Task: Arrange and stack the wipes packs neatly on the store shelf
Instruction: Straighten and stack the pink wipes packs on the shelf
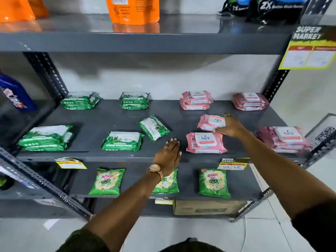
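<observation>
- A dark grey metal shelf [112,115] against a pale wall holds green wipes packs on the left, pink on the right.
- The right hand [231,127] grips a pink Kara wipes pack [211,122] mid-shelf.
- The left hand [169,155] hovers open, palm down, near the front edge.

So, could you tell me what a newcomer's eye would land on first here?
Probably the right hand, gripping a pink wipes pack above the middle shelf. Next, the colour split: green wipes packs stacked on the shelf's left half, pink stacks on its right. One tilted green pack lies loose near the centre, beyond the open left hand.
</observation>
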Tool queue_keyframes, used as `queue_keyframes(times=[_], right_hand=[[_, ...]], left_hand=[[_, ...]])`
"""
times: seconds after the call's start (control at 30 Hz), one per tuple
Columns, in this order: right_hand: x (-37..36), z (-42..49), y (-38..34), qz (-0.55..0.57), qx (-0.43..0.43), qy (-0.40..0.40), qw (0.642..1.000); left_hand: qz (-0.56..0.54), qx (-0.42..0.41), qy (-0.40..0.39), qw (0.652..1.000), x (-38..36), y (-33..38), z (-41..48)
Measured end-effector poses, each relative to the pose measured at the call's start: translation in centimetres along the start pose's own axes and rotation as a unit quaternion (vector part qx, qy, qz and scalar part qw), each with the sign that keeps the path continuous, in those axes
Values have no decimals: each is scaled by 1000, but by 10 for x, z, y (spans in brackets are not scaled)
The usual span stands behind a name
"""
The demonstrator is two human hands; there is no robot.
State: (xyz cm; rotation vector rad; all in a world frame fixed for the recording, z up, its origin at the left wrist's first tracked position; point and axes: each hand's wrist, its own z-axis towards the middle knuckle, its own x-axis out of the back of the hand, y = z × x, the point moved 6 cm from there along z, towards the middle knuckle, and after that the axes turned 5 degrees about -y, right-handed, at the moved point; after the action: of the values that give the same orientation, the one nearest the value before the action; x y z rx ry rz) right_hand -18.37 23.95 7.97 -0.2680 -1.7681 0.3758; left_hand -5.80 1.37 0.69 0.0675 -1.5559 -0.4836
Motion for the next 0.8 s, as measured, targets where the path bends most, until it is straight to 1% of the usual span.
queue_keyframes(times=[0.07, 0.2, 0.23, 0.33, 0.47, 0.5, 0.57, 0.6, 0.67, 0.73, 0.8], right_hand=[[3, 7, 0, 1, -10, -9, 1000], [-3, 24, 1, -7, -18, -59, 998], [-5, 28, 4, -5, -13, -62, 998], [0, 34, 7, 10, 23, -22, 999], [16, 23, -3, 98, 85, 20, 991], [20, 17, -6, 122, 95, 14, 988], [21, 1, -13, 149, 108, -29, 982], [18, -9, -17, 145, 119, -51, 981], [6, -27, -28, 98, 148, -79, 981], [-9, -36, -34, 57, 163, -89, 981], [-15, -39, -36, 39, 161, -84, 983]], left_hand=[[24, 4, 28, 999, 1, -2, 7], [82, -14, 51, 995, -7, -5, 10], [91, -14, 59, 994, -8, -5, 10], [103, -20, 70, 992, -9, -4, 10], [96, -31, 80, 992, -4, -1, 9], [102, -34, 80, 991, -3, 1, 8], [120, -38, 73, 989, -4, 1, 8], [128, -39, 74, 988, -4, 1, 8], [137, -38, 77, 987, -3, 0, 6], [135, -41, 81, 987, -2, 0, 5], [130, -47, 93, 986, -2, -2, 3]])
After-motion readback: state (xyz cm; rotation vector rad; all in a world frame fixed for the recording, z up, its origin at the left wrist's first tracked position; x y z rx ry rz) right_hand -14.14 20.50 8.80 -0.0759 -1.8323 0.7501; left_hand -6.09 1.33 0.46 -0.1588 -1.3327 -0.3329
